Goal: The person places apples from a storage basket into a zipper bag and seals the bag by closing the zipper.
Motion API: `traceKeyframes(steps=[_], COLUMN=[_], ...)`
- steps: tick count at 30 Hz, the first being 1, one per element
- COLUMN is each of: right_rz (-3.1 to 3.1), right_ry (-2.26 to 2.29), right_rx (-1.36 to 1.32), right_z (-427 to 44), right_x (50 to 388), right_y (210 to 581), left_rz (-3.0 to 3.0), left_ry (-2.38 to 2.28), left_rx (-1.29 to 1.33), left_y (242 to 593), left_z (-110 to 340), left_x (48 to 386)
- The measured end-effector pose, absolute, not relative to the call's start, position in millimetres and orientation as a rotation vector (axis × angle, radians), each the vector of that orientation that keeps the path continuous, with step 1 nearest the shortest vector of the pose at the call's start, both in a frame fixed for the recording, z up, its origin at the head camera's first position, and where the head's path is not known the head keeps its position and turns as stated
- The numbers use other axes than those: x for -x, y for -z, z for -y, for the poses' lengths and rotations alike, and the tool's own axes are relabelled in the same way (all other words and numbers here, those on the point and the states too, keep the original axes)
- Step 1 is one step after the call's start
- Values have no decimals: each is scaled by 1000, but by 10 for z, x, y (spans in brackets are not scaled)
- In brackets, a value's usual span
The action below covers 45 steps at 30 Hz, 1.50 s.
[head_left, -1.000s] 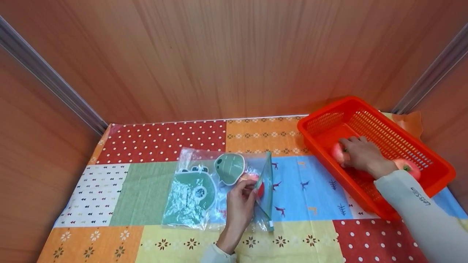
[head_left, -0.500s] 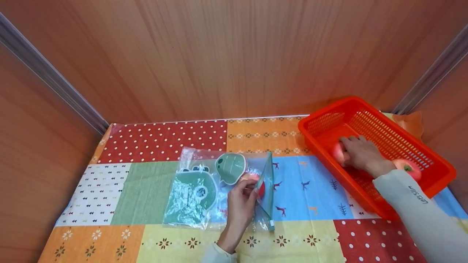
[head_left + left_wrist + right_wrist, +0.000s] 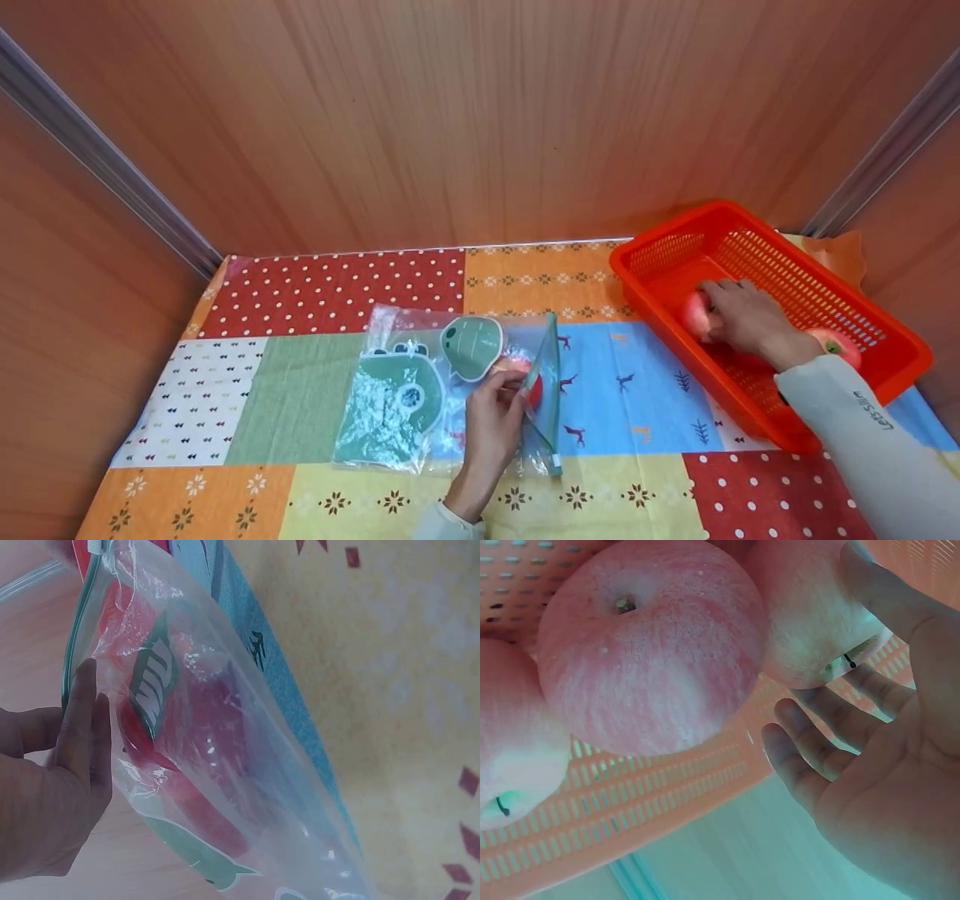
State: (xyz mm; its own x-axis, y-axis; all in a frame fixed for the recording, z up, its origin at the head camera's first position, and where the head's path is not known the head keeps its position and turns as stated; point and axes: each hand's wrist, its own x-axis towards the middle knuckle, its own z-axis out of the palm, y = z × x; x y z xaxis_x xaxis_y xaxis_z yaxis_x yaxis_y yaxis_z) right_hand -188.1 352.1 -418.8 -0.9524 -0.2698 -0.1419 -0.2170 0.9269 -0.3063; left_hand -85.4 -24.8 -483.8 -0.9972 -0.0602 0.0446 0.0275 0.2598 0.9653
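In the head view my left hand (image 3: 491, 431) pinches the open edge of a clear zip bag (image 3: 556, 397), which lies flat with a green animal print and a red apple inside. The left wrist view shows that hand (image 3: 60, 772) at the green zip strip (image 3: 78, 630). My right hand (image 3: 754, 319) is inside the red basket (image 3: 660, 322), gripping an apple (image 3: 697, 315). In the right wrist view its thumb and fingers (image 3: 802, 716) curl round that apple (image 3: 810, 607), beside other apples (image 3: 652, 652).
Another apple (image 3: 834, 345) sits in the basket's near right part, partly behind the right sleeve (image 3: 855, 420). A patchwork cloth (image 3: 300, 397) covers the table. Wooden panels (image 3: 480, 120) stand behind and at both sides.
My right hand and sleeve have shifted slightly to the right, still at the same apple. My left hand keeps its place on the bag.
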Motion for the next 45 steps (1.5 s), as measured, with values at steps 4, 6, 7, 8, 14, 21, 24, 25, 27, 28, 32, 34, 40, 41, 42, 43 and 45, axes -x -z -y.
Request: traceKeyframes(steps=[4,6,7,8,14,21,24,25,27,28,32,34,40,41,42,43,45], right_rz=[-2920,-2925,-2927,-2929,-2960,-3029,-3050,-3057,-3069,-3074,-3104,-3133,-3217,-3223,-3230,-3235,-3245], right_ry=[453,441,437,426,428,414,400,392,385,384,380,375,375,384,394,405,424], right_rx=[370,361,354,349,336,350,360,369,376,381,408,436,505,514,523,533,562], right_z=[-3526,-3544,-3550,-3559,-3571,-3554,-3532,-3522,-3496,-3485,-3425,-3393,-3296,-3278,-3260,-3241,-3203], right_x=[1844,1825,1815,1807,1764,1691,1658,1648,1623,1612,1561,1538,1463,1451,1438,1427,1398], right_y=[4130,4111,4100,4092,4032,3953,3915,3900,3872,3856,3797,3772,3701,3688,3675,3663,3641], left_rz=[2448,2451,2453,2453,2449,2448,2454,2455,2457,2456,2457,2444,2441,2447,2449,2451,2458], left_ry=[1855,1856,1858,1860,1863,1865,1865,1866,1868,1868,1863,1858,1862,1865,1866,1865,1856], left_rx=[-39,-42,-45,-46,-36,-27,-39,-44,-53,-52,-52,-33,-21,-32,-37,-40,-45], left_y=[4836,4835,4835,4835,4832,4825,4824,4823,4822,4820,4822,4826,4837,4837,4836,4835,4832], left_z=[248,240,235,231,235,242,242,242,241,239,241,243,245,245,245,245,245], left_x=[845,838,834,831,844,857,851,849,846,844,841,842,858,861,862,864,866])
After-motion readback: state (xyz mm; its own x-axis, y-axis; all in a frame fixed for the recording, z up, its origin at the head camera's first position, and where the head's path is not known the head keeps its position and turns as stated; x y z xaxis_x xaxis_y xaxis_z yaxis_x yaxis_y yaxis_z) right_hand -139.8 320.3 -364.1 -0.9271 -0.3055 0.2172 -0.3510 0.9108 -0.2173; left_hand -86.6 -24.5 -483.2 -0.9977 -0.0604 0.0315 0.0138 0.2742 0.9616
